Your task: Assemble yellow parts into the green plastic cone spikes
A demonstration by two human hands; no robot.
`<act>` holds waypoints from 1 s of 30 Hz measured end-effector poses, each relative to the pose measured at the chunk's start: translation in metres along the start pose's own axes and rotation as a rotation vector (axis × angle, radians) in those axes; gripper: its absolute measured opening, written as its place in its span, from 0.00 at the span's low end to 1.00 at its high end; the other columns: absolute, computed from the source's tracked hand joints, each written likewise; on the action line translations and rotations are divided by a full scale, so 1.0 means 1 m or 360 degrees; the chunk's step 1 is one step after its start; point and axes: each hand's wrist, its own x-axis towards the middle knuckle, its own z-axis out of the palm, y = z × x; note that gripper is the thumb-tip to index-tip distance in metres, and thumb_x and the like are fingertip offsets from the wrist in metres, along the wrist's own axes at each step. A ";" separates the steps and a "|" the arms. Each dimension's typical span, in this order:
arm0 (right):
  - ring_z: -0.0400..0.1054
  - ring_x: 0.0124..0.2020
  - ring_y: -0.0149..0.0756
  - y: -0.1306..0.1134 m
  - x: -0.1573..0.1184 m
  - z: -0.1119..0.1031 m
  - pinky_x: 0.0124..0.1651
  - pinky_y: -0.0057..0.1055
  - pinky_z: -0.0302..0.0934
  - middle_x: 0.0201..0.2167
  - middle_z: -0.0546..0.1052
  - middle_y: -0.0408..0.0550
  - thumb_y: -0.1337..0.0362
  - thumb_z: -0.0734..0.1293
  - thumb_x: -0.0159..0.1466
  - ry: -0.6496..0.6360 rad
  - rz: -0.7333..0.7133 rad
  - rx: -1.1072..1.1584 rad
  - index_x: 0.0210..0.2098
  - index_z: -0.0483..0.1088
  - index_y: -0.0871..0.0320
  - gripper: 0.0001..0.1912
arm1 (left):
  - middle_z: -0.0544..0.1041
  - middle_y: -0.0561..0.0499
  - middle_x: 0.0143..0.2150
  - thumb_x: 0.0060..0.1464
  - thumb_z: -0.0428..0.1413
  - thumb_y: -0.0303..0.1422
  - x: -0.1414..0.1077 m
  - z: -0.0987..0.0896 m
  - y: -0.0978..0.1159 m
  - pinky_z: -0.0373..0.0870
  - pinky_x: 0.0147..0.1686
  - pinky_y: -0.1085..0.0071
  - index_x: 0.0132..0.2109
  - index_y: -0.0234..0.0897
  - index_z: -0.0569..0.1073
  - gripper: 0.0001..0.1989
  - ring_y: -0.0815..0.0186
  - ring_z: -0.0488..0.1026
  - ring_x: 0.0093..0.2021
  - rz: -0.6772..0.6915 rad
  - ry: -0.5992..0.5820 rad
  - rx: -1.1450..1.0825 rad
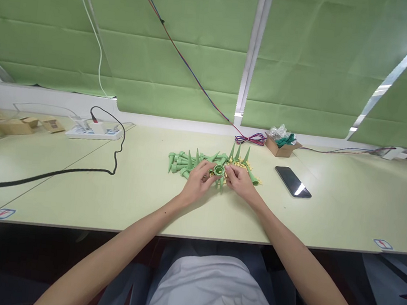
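My left hand point(198, 180) is closed around a green plastic spike point(219, 170), its round, hollow end tilted up toward me. Something yellowish shows inside that opening. At the right side of the rim, the fingers of my right hand point(239, 180) are pinched together; what they hold, if anything, is too small to make out. Around both hands lies a pile of green plastic spikes point(180, 162), several of them standing point up. Small yellow pieces point(248, 165) are heaped behind and to the right of my right hand.
Right of the pile lies a black phone point(293, 182). Farther back are a small cardboard box point(281, 145) with plastic and green material and a bundled cable point(251, 138). A white power strip point(94, 131) with a black cord point(76, 170) sits at left, near cardboard pieces point(15, 124).
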 end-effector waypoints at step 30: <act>0.53 0.22 0.31 -0.008 -0.005 0.000 0.29 0.30 0.47 0.19 0.58 0.39 0.54 0.57 0.69 0.0075 -0.0157 -0.0376 0.23 0.57 0.56 0.20 | 0.61 0.59 0.19 0.58 0.55 0.49 0.005 -0.009 0.018 0.57 0.18 0.74 0.37 0.38 0.64 0.18 0.72 0.60 0.17 -0.0616 -0.0292 -0.0638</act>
